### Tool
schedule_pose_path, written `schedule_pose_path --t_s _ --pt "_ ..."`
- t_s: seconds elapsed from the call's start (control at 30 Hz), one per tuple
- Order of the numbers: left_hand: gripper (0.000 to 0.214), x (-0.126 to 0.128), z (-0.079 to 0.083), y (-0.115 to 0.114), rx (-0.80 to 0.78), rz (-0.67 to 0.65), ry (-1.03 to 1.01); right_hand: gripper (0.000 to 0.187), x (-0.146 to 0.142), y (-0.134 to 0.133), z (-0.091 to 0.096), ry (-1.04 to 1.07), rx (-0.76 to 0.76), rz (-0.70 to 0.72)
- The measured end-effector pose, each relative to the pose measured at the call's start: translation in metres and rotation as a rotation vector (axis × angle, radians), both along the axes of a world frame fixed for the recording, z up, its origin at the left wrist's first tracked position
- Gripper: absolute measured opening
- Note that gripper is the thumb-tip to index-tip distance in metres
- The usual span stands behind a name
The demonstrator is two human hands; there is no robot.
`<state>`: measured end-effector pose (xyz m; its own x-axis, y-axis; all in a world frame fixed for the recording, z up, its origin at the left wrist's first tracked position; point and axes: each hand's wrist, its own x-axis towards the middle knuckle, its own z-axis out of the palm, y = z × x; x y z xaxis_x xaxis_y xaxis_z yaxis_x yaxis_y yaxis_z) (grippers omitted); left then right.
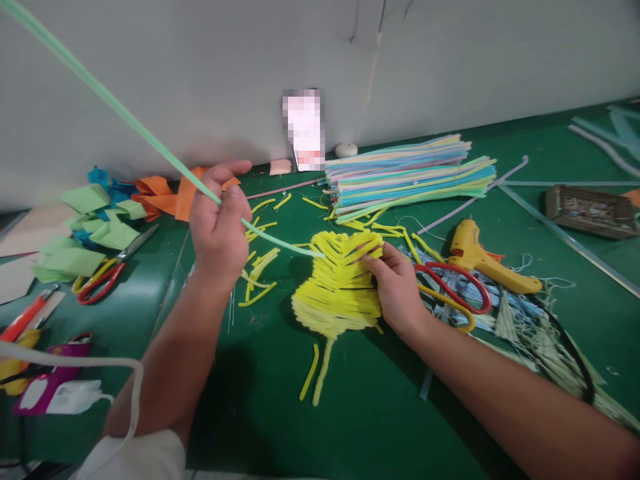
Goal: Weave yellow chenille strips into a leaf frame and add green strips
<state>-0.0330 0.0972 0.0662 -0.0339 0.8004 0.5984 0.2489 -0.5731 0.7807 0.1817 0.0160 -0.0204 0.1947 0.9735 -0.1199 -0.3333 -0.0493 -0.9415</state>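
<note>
A yellow leaf made of pipe cleaners (345, 287), with a paler lower part and a stem, is over the green table. My right hand (400, 287) pinches its upper right edge between thumb and fingers. My left hand (220, 220) is raised to the left, closed on a long light-green pipe cleaner (135, 123). One end of that strand reaches the leaf's upper left part; the other runs out at the upper left of the view. Cut yellow pieces (263, 267) are scattered between my hands, and one short piece (309, 372) lies beside the stem.
Bundled pastel pipe cleaners (410, 180) lie behind the leaf, near a propped phone (305, 130). At right are a yellow glue gun (475, 260), red-and-yellow-handled scissors (463, 290), tassels and a brown tray (590, 210). More scissors (107, 273), folded papers (75, 257) and a purple power strip (55, 377) sit left.
</note>
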Motion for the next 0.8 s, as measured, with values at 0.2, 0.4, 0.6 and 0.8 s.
schedule_pose_path --t_s 0.2,0.4,0.6,0.8 --pt "0.030 0.002 0.000 -0.004 -0.014 -0.005 0.049 0.013 0.000 0.000 -0.001 0.015 0.035 0.009" --pt "0.028 0.010 -0.001 -0.006 0.051 -0.047 0.119 0.014 -0.001 0.000 -0.004 0.008 0.041 0.012" --pt "0.026 0.019 -0.009 -0.009 -0.137 -0.063 0.085 0.016 -0.001 0.000 -0.002 0.014 0.019 0.008" --pt "0.016 0.029 -0.030 -0.014 -0.329 -0.099 0.048 0.012 0.001 -0.001 -0.005 0.011 -0.005 -0.023"
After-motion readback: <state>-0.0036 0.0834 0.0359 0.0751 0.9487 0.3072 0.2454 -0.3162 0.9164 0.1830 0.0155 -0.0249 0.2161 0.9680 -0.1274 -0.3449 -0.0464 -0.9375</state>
